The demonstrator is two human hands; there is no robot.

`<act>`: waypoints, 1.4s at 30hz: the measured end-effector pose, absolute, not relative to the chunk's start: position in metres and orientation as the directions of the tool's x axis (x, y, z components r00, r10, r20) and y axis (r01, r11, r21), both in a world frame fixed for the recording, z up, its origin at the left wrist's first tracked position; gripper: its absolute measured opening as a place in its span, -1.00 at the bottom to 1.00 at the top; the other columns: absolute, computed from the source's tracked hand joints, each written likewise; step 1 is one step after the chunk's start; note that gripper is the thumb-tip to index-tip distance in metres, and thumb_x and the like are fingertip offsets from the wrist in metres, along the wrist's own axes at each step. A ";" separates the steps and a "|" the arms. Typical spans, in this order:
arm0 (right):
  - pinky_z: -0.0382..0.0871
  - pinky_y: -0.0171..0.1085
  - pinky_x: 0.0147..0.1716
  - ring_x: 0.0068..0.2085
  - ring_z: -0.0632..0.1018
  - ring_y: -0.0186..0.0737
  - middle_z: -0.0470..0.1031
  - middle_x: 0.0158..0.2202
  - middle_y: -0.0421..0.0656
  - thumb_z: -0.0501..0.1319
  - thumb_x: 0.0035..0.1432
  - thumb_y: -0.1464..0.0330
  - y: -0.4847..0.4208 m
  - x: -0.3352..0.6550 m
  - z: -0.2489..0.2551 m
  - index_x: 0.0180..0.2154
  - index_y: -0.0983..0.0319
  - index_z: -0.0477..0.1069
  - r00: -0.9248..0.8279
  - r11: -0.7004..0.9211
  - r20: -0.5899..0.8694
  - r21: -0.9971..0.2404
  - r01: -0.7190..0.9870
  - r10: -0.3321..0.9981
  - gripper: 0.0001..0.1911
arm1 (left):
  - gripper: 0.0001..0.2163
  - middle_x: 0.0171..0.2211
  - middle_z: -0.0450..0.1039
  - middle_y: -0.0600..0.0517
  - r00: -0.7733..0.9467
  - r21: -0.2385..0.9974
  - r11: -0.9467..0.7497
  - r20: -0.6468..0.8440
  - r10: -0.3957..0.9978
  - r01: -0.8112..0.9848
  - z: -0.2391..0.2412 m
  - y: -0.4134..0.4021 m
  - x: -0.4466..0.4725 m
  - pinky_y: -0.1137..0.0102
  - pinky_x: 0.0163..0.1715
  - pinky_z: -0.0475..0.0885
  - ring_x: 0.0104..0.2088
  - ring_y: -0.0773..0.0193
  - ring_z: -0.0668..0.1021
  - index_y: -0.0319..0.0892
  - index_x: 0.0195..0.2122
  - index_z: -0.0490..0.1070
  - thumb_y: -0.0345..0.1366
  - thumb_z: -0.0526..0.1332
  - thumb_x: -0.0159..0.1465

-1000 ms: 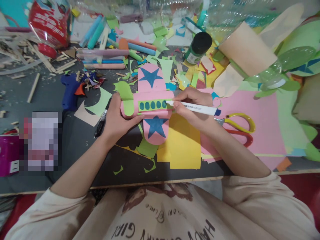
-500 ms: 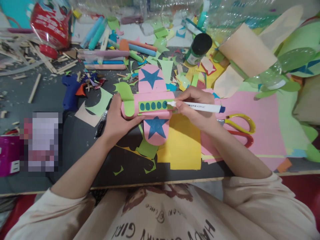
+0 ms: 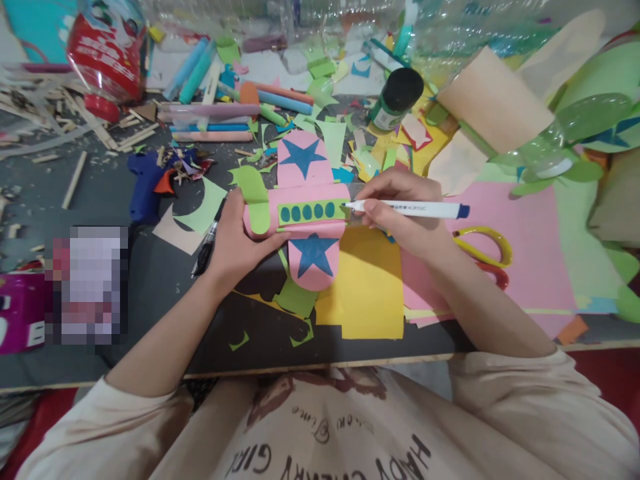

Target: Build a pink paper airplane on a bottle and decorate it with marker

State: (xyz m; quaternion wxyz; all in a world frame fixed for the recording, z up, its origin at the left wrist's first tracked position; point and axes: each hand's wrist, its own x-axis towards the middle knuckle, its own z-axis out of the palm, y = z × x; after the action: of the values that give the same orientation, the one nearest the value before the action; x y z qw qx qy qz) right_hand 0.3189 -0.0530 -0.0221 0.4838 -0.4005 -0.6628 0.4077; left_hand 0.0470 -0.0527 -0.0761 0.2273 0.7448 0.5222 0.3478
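A pink paper airplane (image 3: 306, 231) lies in front of me, with a blue star on each rounded wing and a green piece at its tail end. Along its body runs a green strip (image 3: 314, 213) bearing a row of several blue dots. My left hand (image 3: 237, 243) grips the tail end, thumb along the near side and fingers partly hidden behind. Pinched in my right hand (image 3: 400, 210) is a white marker (image 3: 425, 209) with a blue end. Its tip is at the strip's right end, just right of the last dot; whether it touches the paper I cannot tell.
Scissors (image 3: 485, 247) lie under my right forearm on pink paper (image 3: 525, 233). Yellow paper (image 3: 373, 293) sits near the table edge. A blue glue gun (image 3: 145, 187), a black pen (image 3: 205, 250), a black-capped jar (image 3: 397, 100), several markers (image 3: 210, 110) and paper scraps surround the airplane.
The marker tip has moved right, off the last dot to the strip's right end, and my right hand has shifted slightly right with it. My left hand keeps its hold.
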 end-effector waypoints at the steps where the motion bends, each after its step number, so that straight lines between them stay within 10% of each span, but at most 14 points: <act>1: 0.31 -0.35 -0.59 -0.55 0.48 -0.39 0.51 -0.52 -0.27 0.29 0.14 0.41 -0.054 0.318 -0.022 -0.43 0.18 0.44 -0.201 0.358 0.326 -0.922 0.148 0.924 -0.90 | -0.42 -0.01 0.41 -0.05 0.223 0.701 -0.361 0.284 0.933 0.616 -0.076 -0.052 0.046 0.04 0.06 0.50 0.05 -0.06 0.53 0.02 0.09 0.26 0.03 0.43 0.12; 11: 0.31 -0.27 -0.52 -0.52 0.43 -0.33 0.44 -0.51 -0.26 0.28 0.24 0.20 -0.058 0.316 -0.023 -0.45 0.13 0.38 -0.166 0.286 0.246 -0.915 0.286 0.955 -0.75 | -0.41 0.00 0.41 -0.07 0.230 0.672 -0.382 0.307 0.923 0.634 -0.079 -0.051 0.044 0.03 0.05 0.49 0.05 -0.07 0.53 0.01 0.11 0.24 0.06 0.41 0.14; 42: 0.29 -0.32 -0.57 -0.56 0.44 -0.37 0.49 -0.55 -0.28 0.27 0.09 0.38 -0.051 0.320 -0.016 -0.50 0.14 0.41 -0.158 0.304 0.275 -0.930 0.207 0.948 -0.86 | -0.41 -0.05 0.41 -0.07 0.228 0.662 -0.391 0.322 0.919 0.640 -0.079 -0.050 0.045 0.04 0.02 0.51 0.04 -0.08 0.54 -0.02 0.09 0.24 0.04 0.41 0.13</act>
State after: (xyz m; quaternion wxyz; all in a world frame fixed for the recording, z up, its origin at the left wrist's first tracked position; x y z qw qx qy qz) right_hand 0.3196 -0.0508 -0.0158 0.4747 -0.4423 -0.6533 0.3902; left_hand 0.0453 -0.0496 -0.0795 0.2003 0.7576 0.5143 0.3485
